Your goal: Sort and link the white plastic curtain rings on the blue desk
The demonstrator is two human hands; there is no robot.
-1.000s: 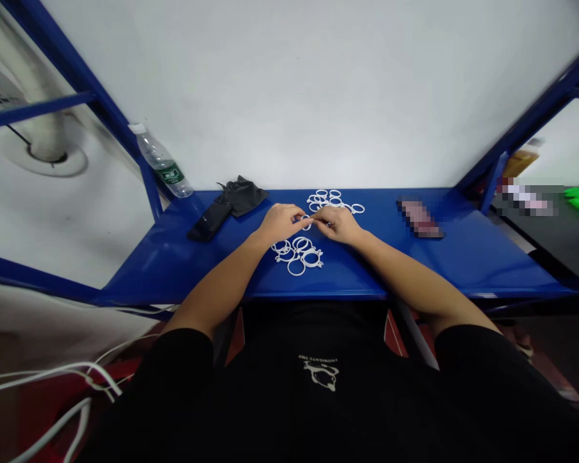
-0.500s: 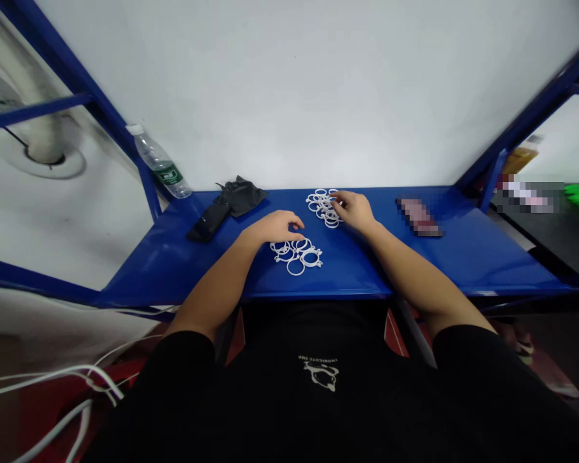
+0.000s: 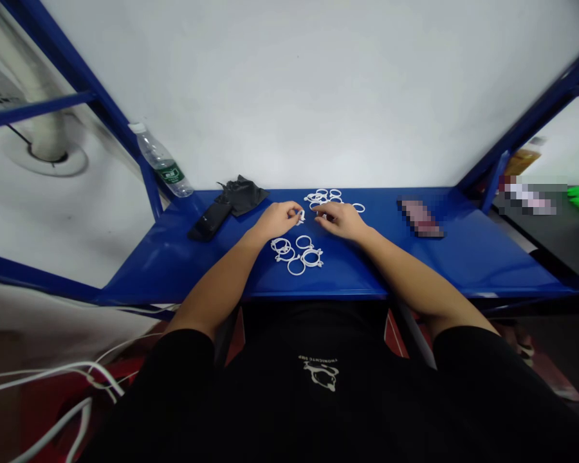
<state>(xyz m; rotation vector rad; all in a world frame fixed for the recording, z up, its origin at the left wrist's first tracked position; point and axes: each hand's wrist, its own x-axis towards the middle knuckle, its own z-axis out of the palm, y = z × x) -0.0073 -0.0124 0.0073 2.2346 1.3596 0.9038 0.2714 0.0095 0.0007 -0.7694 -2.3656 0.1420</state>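
My left hand [image 3: 278, 220] pinches a white plastic curtain ring [image 3: 301, 217], seen nearly edge-on at the fingertips. Several more white rings with small eyelets lie in a loose near pile [image 3: 296, 265] on the blue tabletop, just below that hand. A second, farther pile of rings [image 3: 335, 193] lies close to the wall and is partly covered by my right hand [image 3: 338, 220]. The fingers of my right hand are apart, with the thumb below the forefinger. Some white rings show behind those fingers, and I see none held.
A black phone [image 3: 210, 222] and a crumpled black bag [image 3: 241, 196] lie left of my hands. Behind them, a water bottle [image 3: 161, 161] leans by the blue frame [image 3: 149, 186]. A blurred-out pinkish phone-like object [image 3: 419, 217] rests on the right.
My left hand went down to the near pile and came back up with a curtain ring. My right hand reached to the far pile, then moved back left toward my left hand.
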